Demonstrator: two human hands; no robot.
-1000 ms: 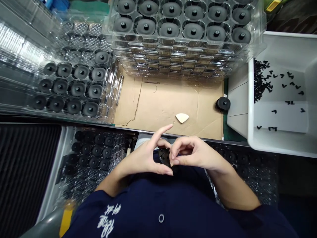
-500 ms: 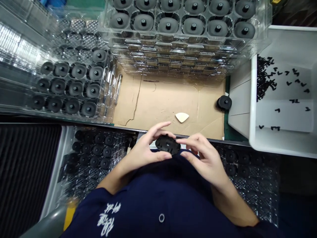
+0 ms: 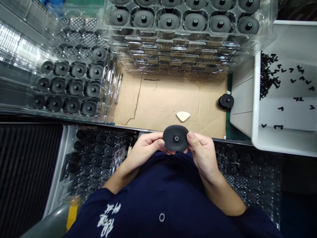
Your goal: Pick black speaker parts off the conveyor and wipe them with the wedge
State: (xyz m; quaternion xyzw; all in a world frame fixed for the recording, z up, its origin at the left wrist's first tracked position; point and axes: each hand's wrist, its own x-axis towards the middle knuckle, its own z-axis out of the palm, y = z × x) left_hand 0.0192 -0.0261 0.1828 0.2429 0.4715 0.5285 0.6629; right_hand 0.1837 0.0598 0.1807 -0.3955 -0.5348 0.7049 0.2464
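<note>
Clear trays (image 3: 109, 99) w/ black discs (image 3: 74, 87)

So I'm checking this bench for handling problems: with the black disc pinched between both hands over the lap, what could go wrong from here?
1. The black disc is held only at its edges by the left hand and right hand, off the cardboard sheet; a slip could drop it into the lap.
2. A loose disc sits at the cardboard's right edge and might roll off.
3. The stacked clear trays overhang the work area and could be knocked.
</note>
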